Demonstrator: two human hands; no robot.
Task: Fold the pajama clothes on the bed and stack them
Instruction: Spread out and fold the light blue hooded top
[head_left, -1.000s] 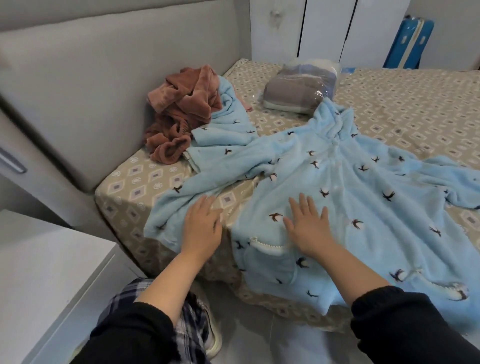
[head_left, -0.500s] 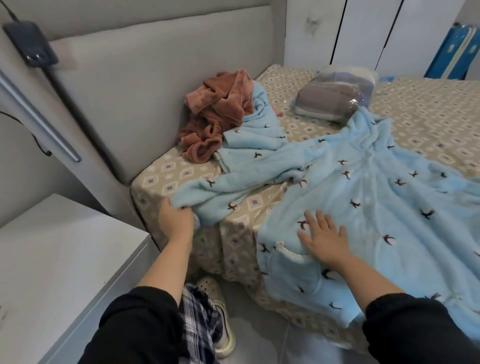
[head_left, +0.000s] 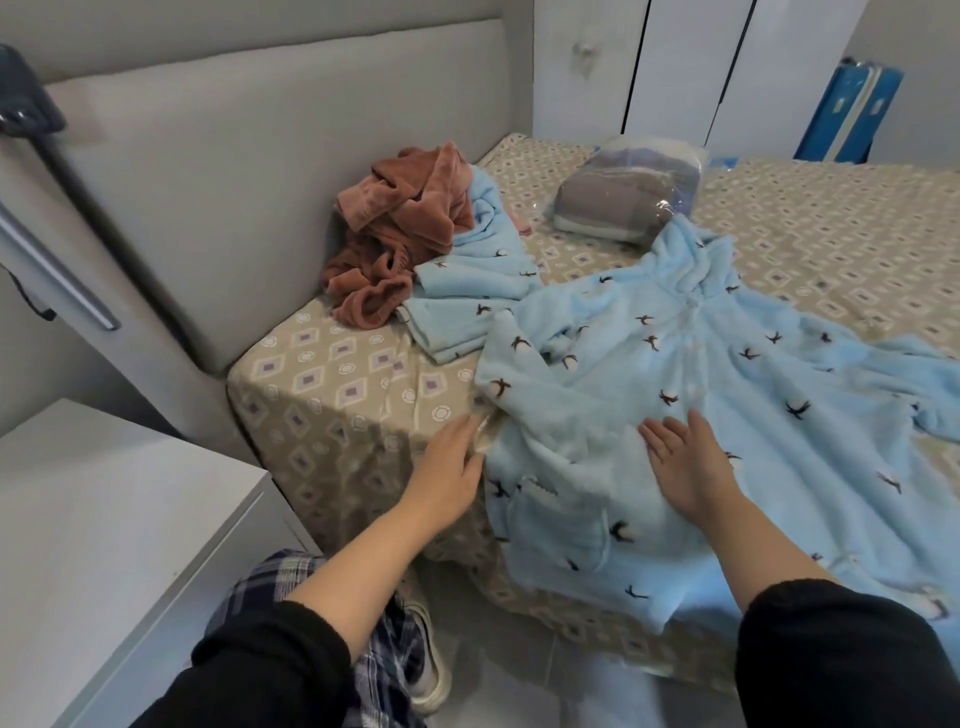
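One blue pajama robe (head_left: 701, 395) spread on the bed (head_left: 332, 374) near its corner, sleeve folded across the front.
Both grips apart: left hand (head_left: 452, 467), fingers straight, touches the robe's edge; right hand (head_left: 683, 465) lies palm-flat on the fabric.

The bed (head_left: 332, 374) wore a beige sheet printed with diamonds, and 4 things lay on it. Against the headboard (head_left: 234, 182) sat a rumpled brown garment (head_left: 400, 234), with a light blue pajama piece (head_left: 467, 291) touching its far side. Further from the headboard a blue pajama top (head_left: 701, 389) lay spread, its hem hanging over the bed's edge. A plastic-wrapped bundle (head_left: 623, 202) lay at its collar end.
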